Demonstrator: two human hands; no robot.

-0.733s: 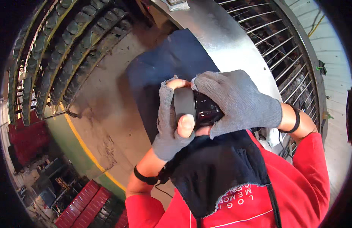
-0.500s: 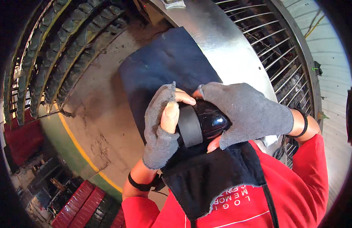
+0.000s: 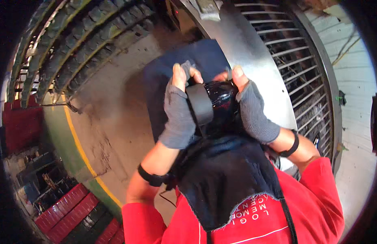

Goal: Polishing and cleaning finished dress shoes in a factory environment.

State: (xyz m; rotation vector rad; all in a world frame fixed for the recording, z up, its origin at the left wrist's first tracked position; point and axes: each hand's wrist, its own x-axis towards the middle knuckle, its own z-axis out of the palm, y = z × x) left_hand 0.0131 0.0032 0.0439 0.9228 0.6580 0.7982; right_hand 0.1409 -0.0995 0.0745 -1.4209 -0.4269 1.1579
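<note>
A glossy black rounded piece (image 3: 223,91) with a wide matte dark-grey band (image 3: 201,106) is between my hands; its exact kind I cannot make out. My left hand (image 3: 178,107), in a grey fingerless glove, grips the banded side, with the thumb up and fingertips over the far edge. On the glossy side, my right hand (image 3: 253,107), gloved the same way, has its fingers bent at the far edge and its thumb raised; motion blurs it a little. Beneath and beyond lies a dark blue cloth (image 3: 188,55). The piece's underside is hidden.
A metal worktop (image 3: 257,53) runs along the right, with a barred metal grille (image 3: 282,40) beside it. Racks of dark pieces (image 3: 86,40) stand at the far left. Red slatted panels (image 3: 66,207) lie at lower left, near a yellow floor line (image 3: 80,148).
Both hands and the black piece have moved farther from my body. My right hand has shifted from over the glossy part to its right side, baring more of it. The view has shifted slightly.
</note>
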